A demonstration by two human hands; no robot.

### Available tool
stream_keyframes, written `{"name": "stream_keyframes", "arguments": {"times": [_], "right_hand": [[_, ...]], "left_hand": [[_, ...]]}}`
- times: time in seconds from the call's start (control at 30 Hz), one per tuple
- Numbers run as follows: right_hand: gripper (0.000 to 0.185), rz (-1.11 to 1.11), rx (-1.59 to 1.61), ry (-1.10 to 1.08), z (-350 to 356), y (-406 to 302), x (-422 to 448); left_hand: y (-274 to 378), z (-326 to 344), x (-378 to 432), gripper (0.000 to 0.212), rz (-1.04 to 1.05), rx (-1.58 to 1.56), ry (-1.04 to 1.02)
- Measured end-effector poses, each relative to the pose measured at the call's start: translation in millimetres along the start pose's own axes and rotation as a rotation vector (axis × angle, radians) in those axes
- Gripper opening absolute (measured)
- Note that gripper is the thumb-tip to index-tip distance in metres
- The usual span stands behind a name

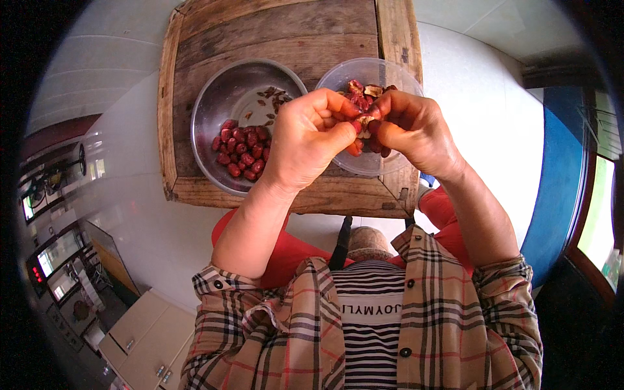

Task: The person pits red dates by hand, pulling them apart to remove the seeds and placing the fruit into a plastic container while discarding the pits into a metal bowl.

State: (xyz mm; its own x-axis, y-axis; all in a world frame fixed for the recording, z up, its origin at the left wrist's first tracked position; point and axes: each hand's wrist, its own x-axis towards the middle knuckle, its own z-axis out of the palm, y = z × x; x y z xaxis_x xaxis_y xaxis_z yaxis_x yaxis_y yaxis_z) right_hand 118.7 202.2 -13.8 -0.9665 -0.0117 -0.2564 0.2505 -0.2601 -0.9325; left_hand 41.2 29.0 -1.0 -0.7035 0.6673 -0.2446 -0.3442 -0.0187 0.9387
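Between the fingertips of my left hand [312,134] and my right hand [419,129] is a split red date [364,120], its pale flesh showing. Both hands pinch it above a clear plastic bowl [336,80], where several opened dates [359,96] lie, partly hidden by my fingers. Left of that bowl, and partly behind my left forearm, is a stainless steel bowl [199,117]. Whole red dates [243,150] are heaped on its near side. Several small brown date pits [275,100] lie scattered on its far side.
Both bowls rest on a low wooden table [229,29] with a raised frame edge. My knees in red trousers [297,248] are just below its near edge. Pale tiled floor [477,107] surrounds the table. A beige cabinet [146,336] is at the lower left.
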Motion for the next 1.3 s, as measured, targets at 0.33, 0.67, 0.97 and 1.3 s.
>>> {"name": "stream_keyframes", "arguments": {"times": [0.33, 0.67, 0.97, 1.3], "right_hand": [[0.006, 0.021, -0.183, -0.076, -2.7, -6.8, 3.4], [0.004, 0.045, 0.041, -0.131, -6.7, -9.0, 0.7], [0.009, 0.171, 0.404, -0.045, 4.6, 18.4, 2.7], [0.013, -0.197, -0.478, 0.277, 15.0, 8.6, 1.2]], "left_hand": [[-4.1, 4.2, -3.5, 0.021, 0.141, 0.383, 0.021], [11.8, -1.6, -1.8, 0.017, -0.042, 0.011, -0.052], [1.5, -0.7, -3.3, 0.02, 0.066, 0.037, -0.01], [-19.0, 3.9, 1.1, 0.023, 0.336, 0.609, 0.19]]}}
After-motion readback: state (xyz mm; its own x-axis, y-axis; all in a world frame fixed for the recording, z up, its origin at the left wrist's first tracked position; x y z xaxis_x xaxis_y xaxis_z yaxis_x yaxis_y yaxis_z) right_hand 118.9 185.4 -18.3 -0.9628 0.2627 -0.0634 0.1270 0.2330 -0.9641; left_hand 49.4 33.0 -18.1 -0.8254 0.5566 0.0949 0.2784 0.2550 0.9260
